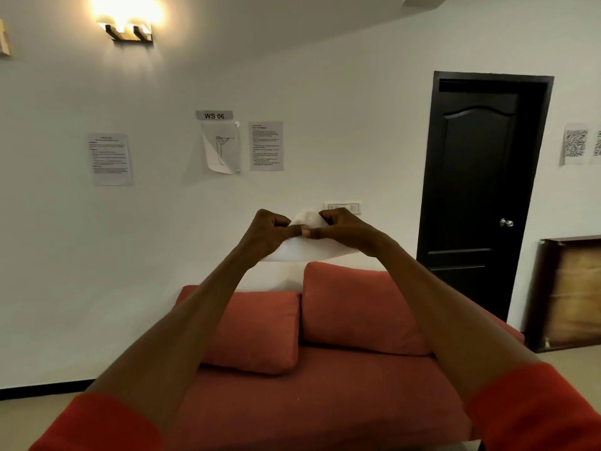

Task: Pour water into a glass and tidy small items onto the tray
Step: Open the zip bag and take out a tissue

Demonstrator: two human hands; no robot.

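Both arms were stretched forward and raised at the centre of the frame. The left hand (271,231) and the right hand (341,227) met thumb tip to thumb tip, each with fingers curled in a closed grip pinching the top edge of a white paper tissue (307,247). The tissue hung between and below the two hands, held in the air above the sofa and touching nothing else; its upper part was bunched behind the fingers. Orange sleeves covered both upper arms at the lower corners of the frame.

A red sofa (312,395) filled the lower centre, with two red cushions propped against the wall: one cushion (257,330) left of centre and a larger cushion (361,310) just beside it on the right. A black door (478,190) stood closed at the right. Printed sheets and a sign (214,115) reading "WS 06" were fixed to the white wall at centre. A lit wall lamp (128,17) was at the upper left. A wooden board (572,294) leaned against the wall at the far right.
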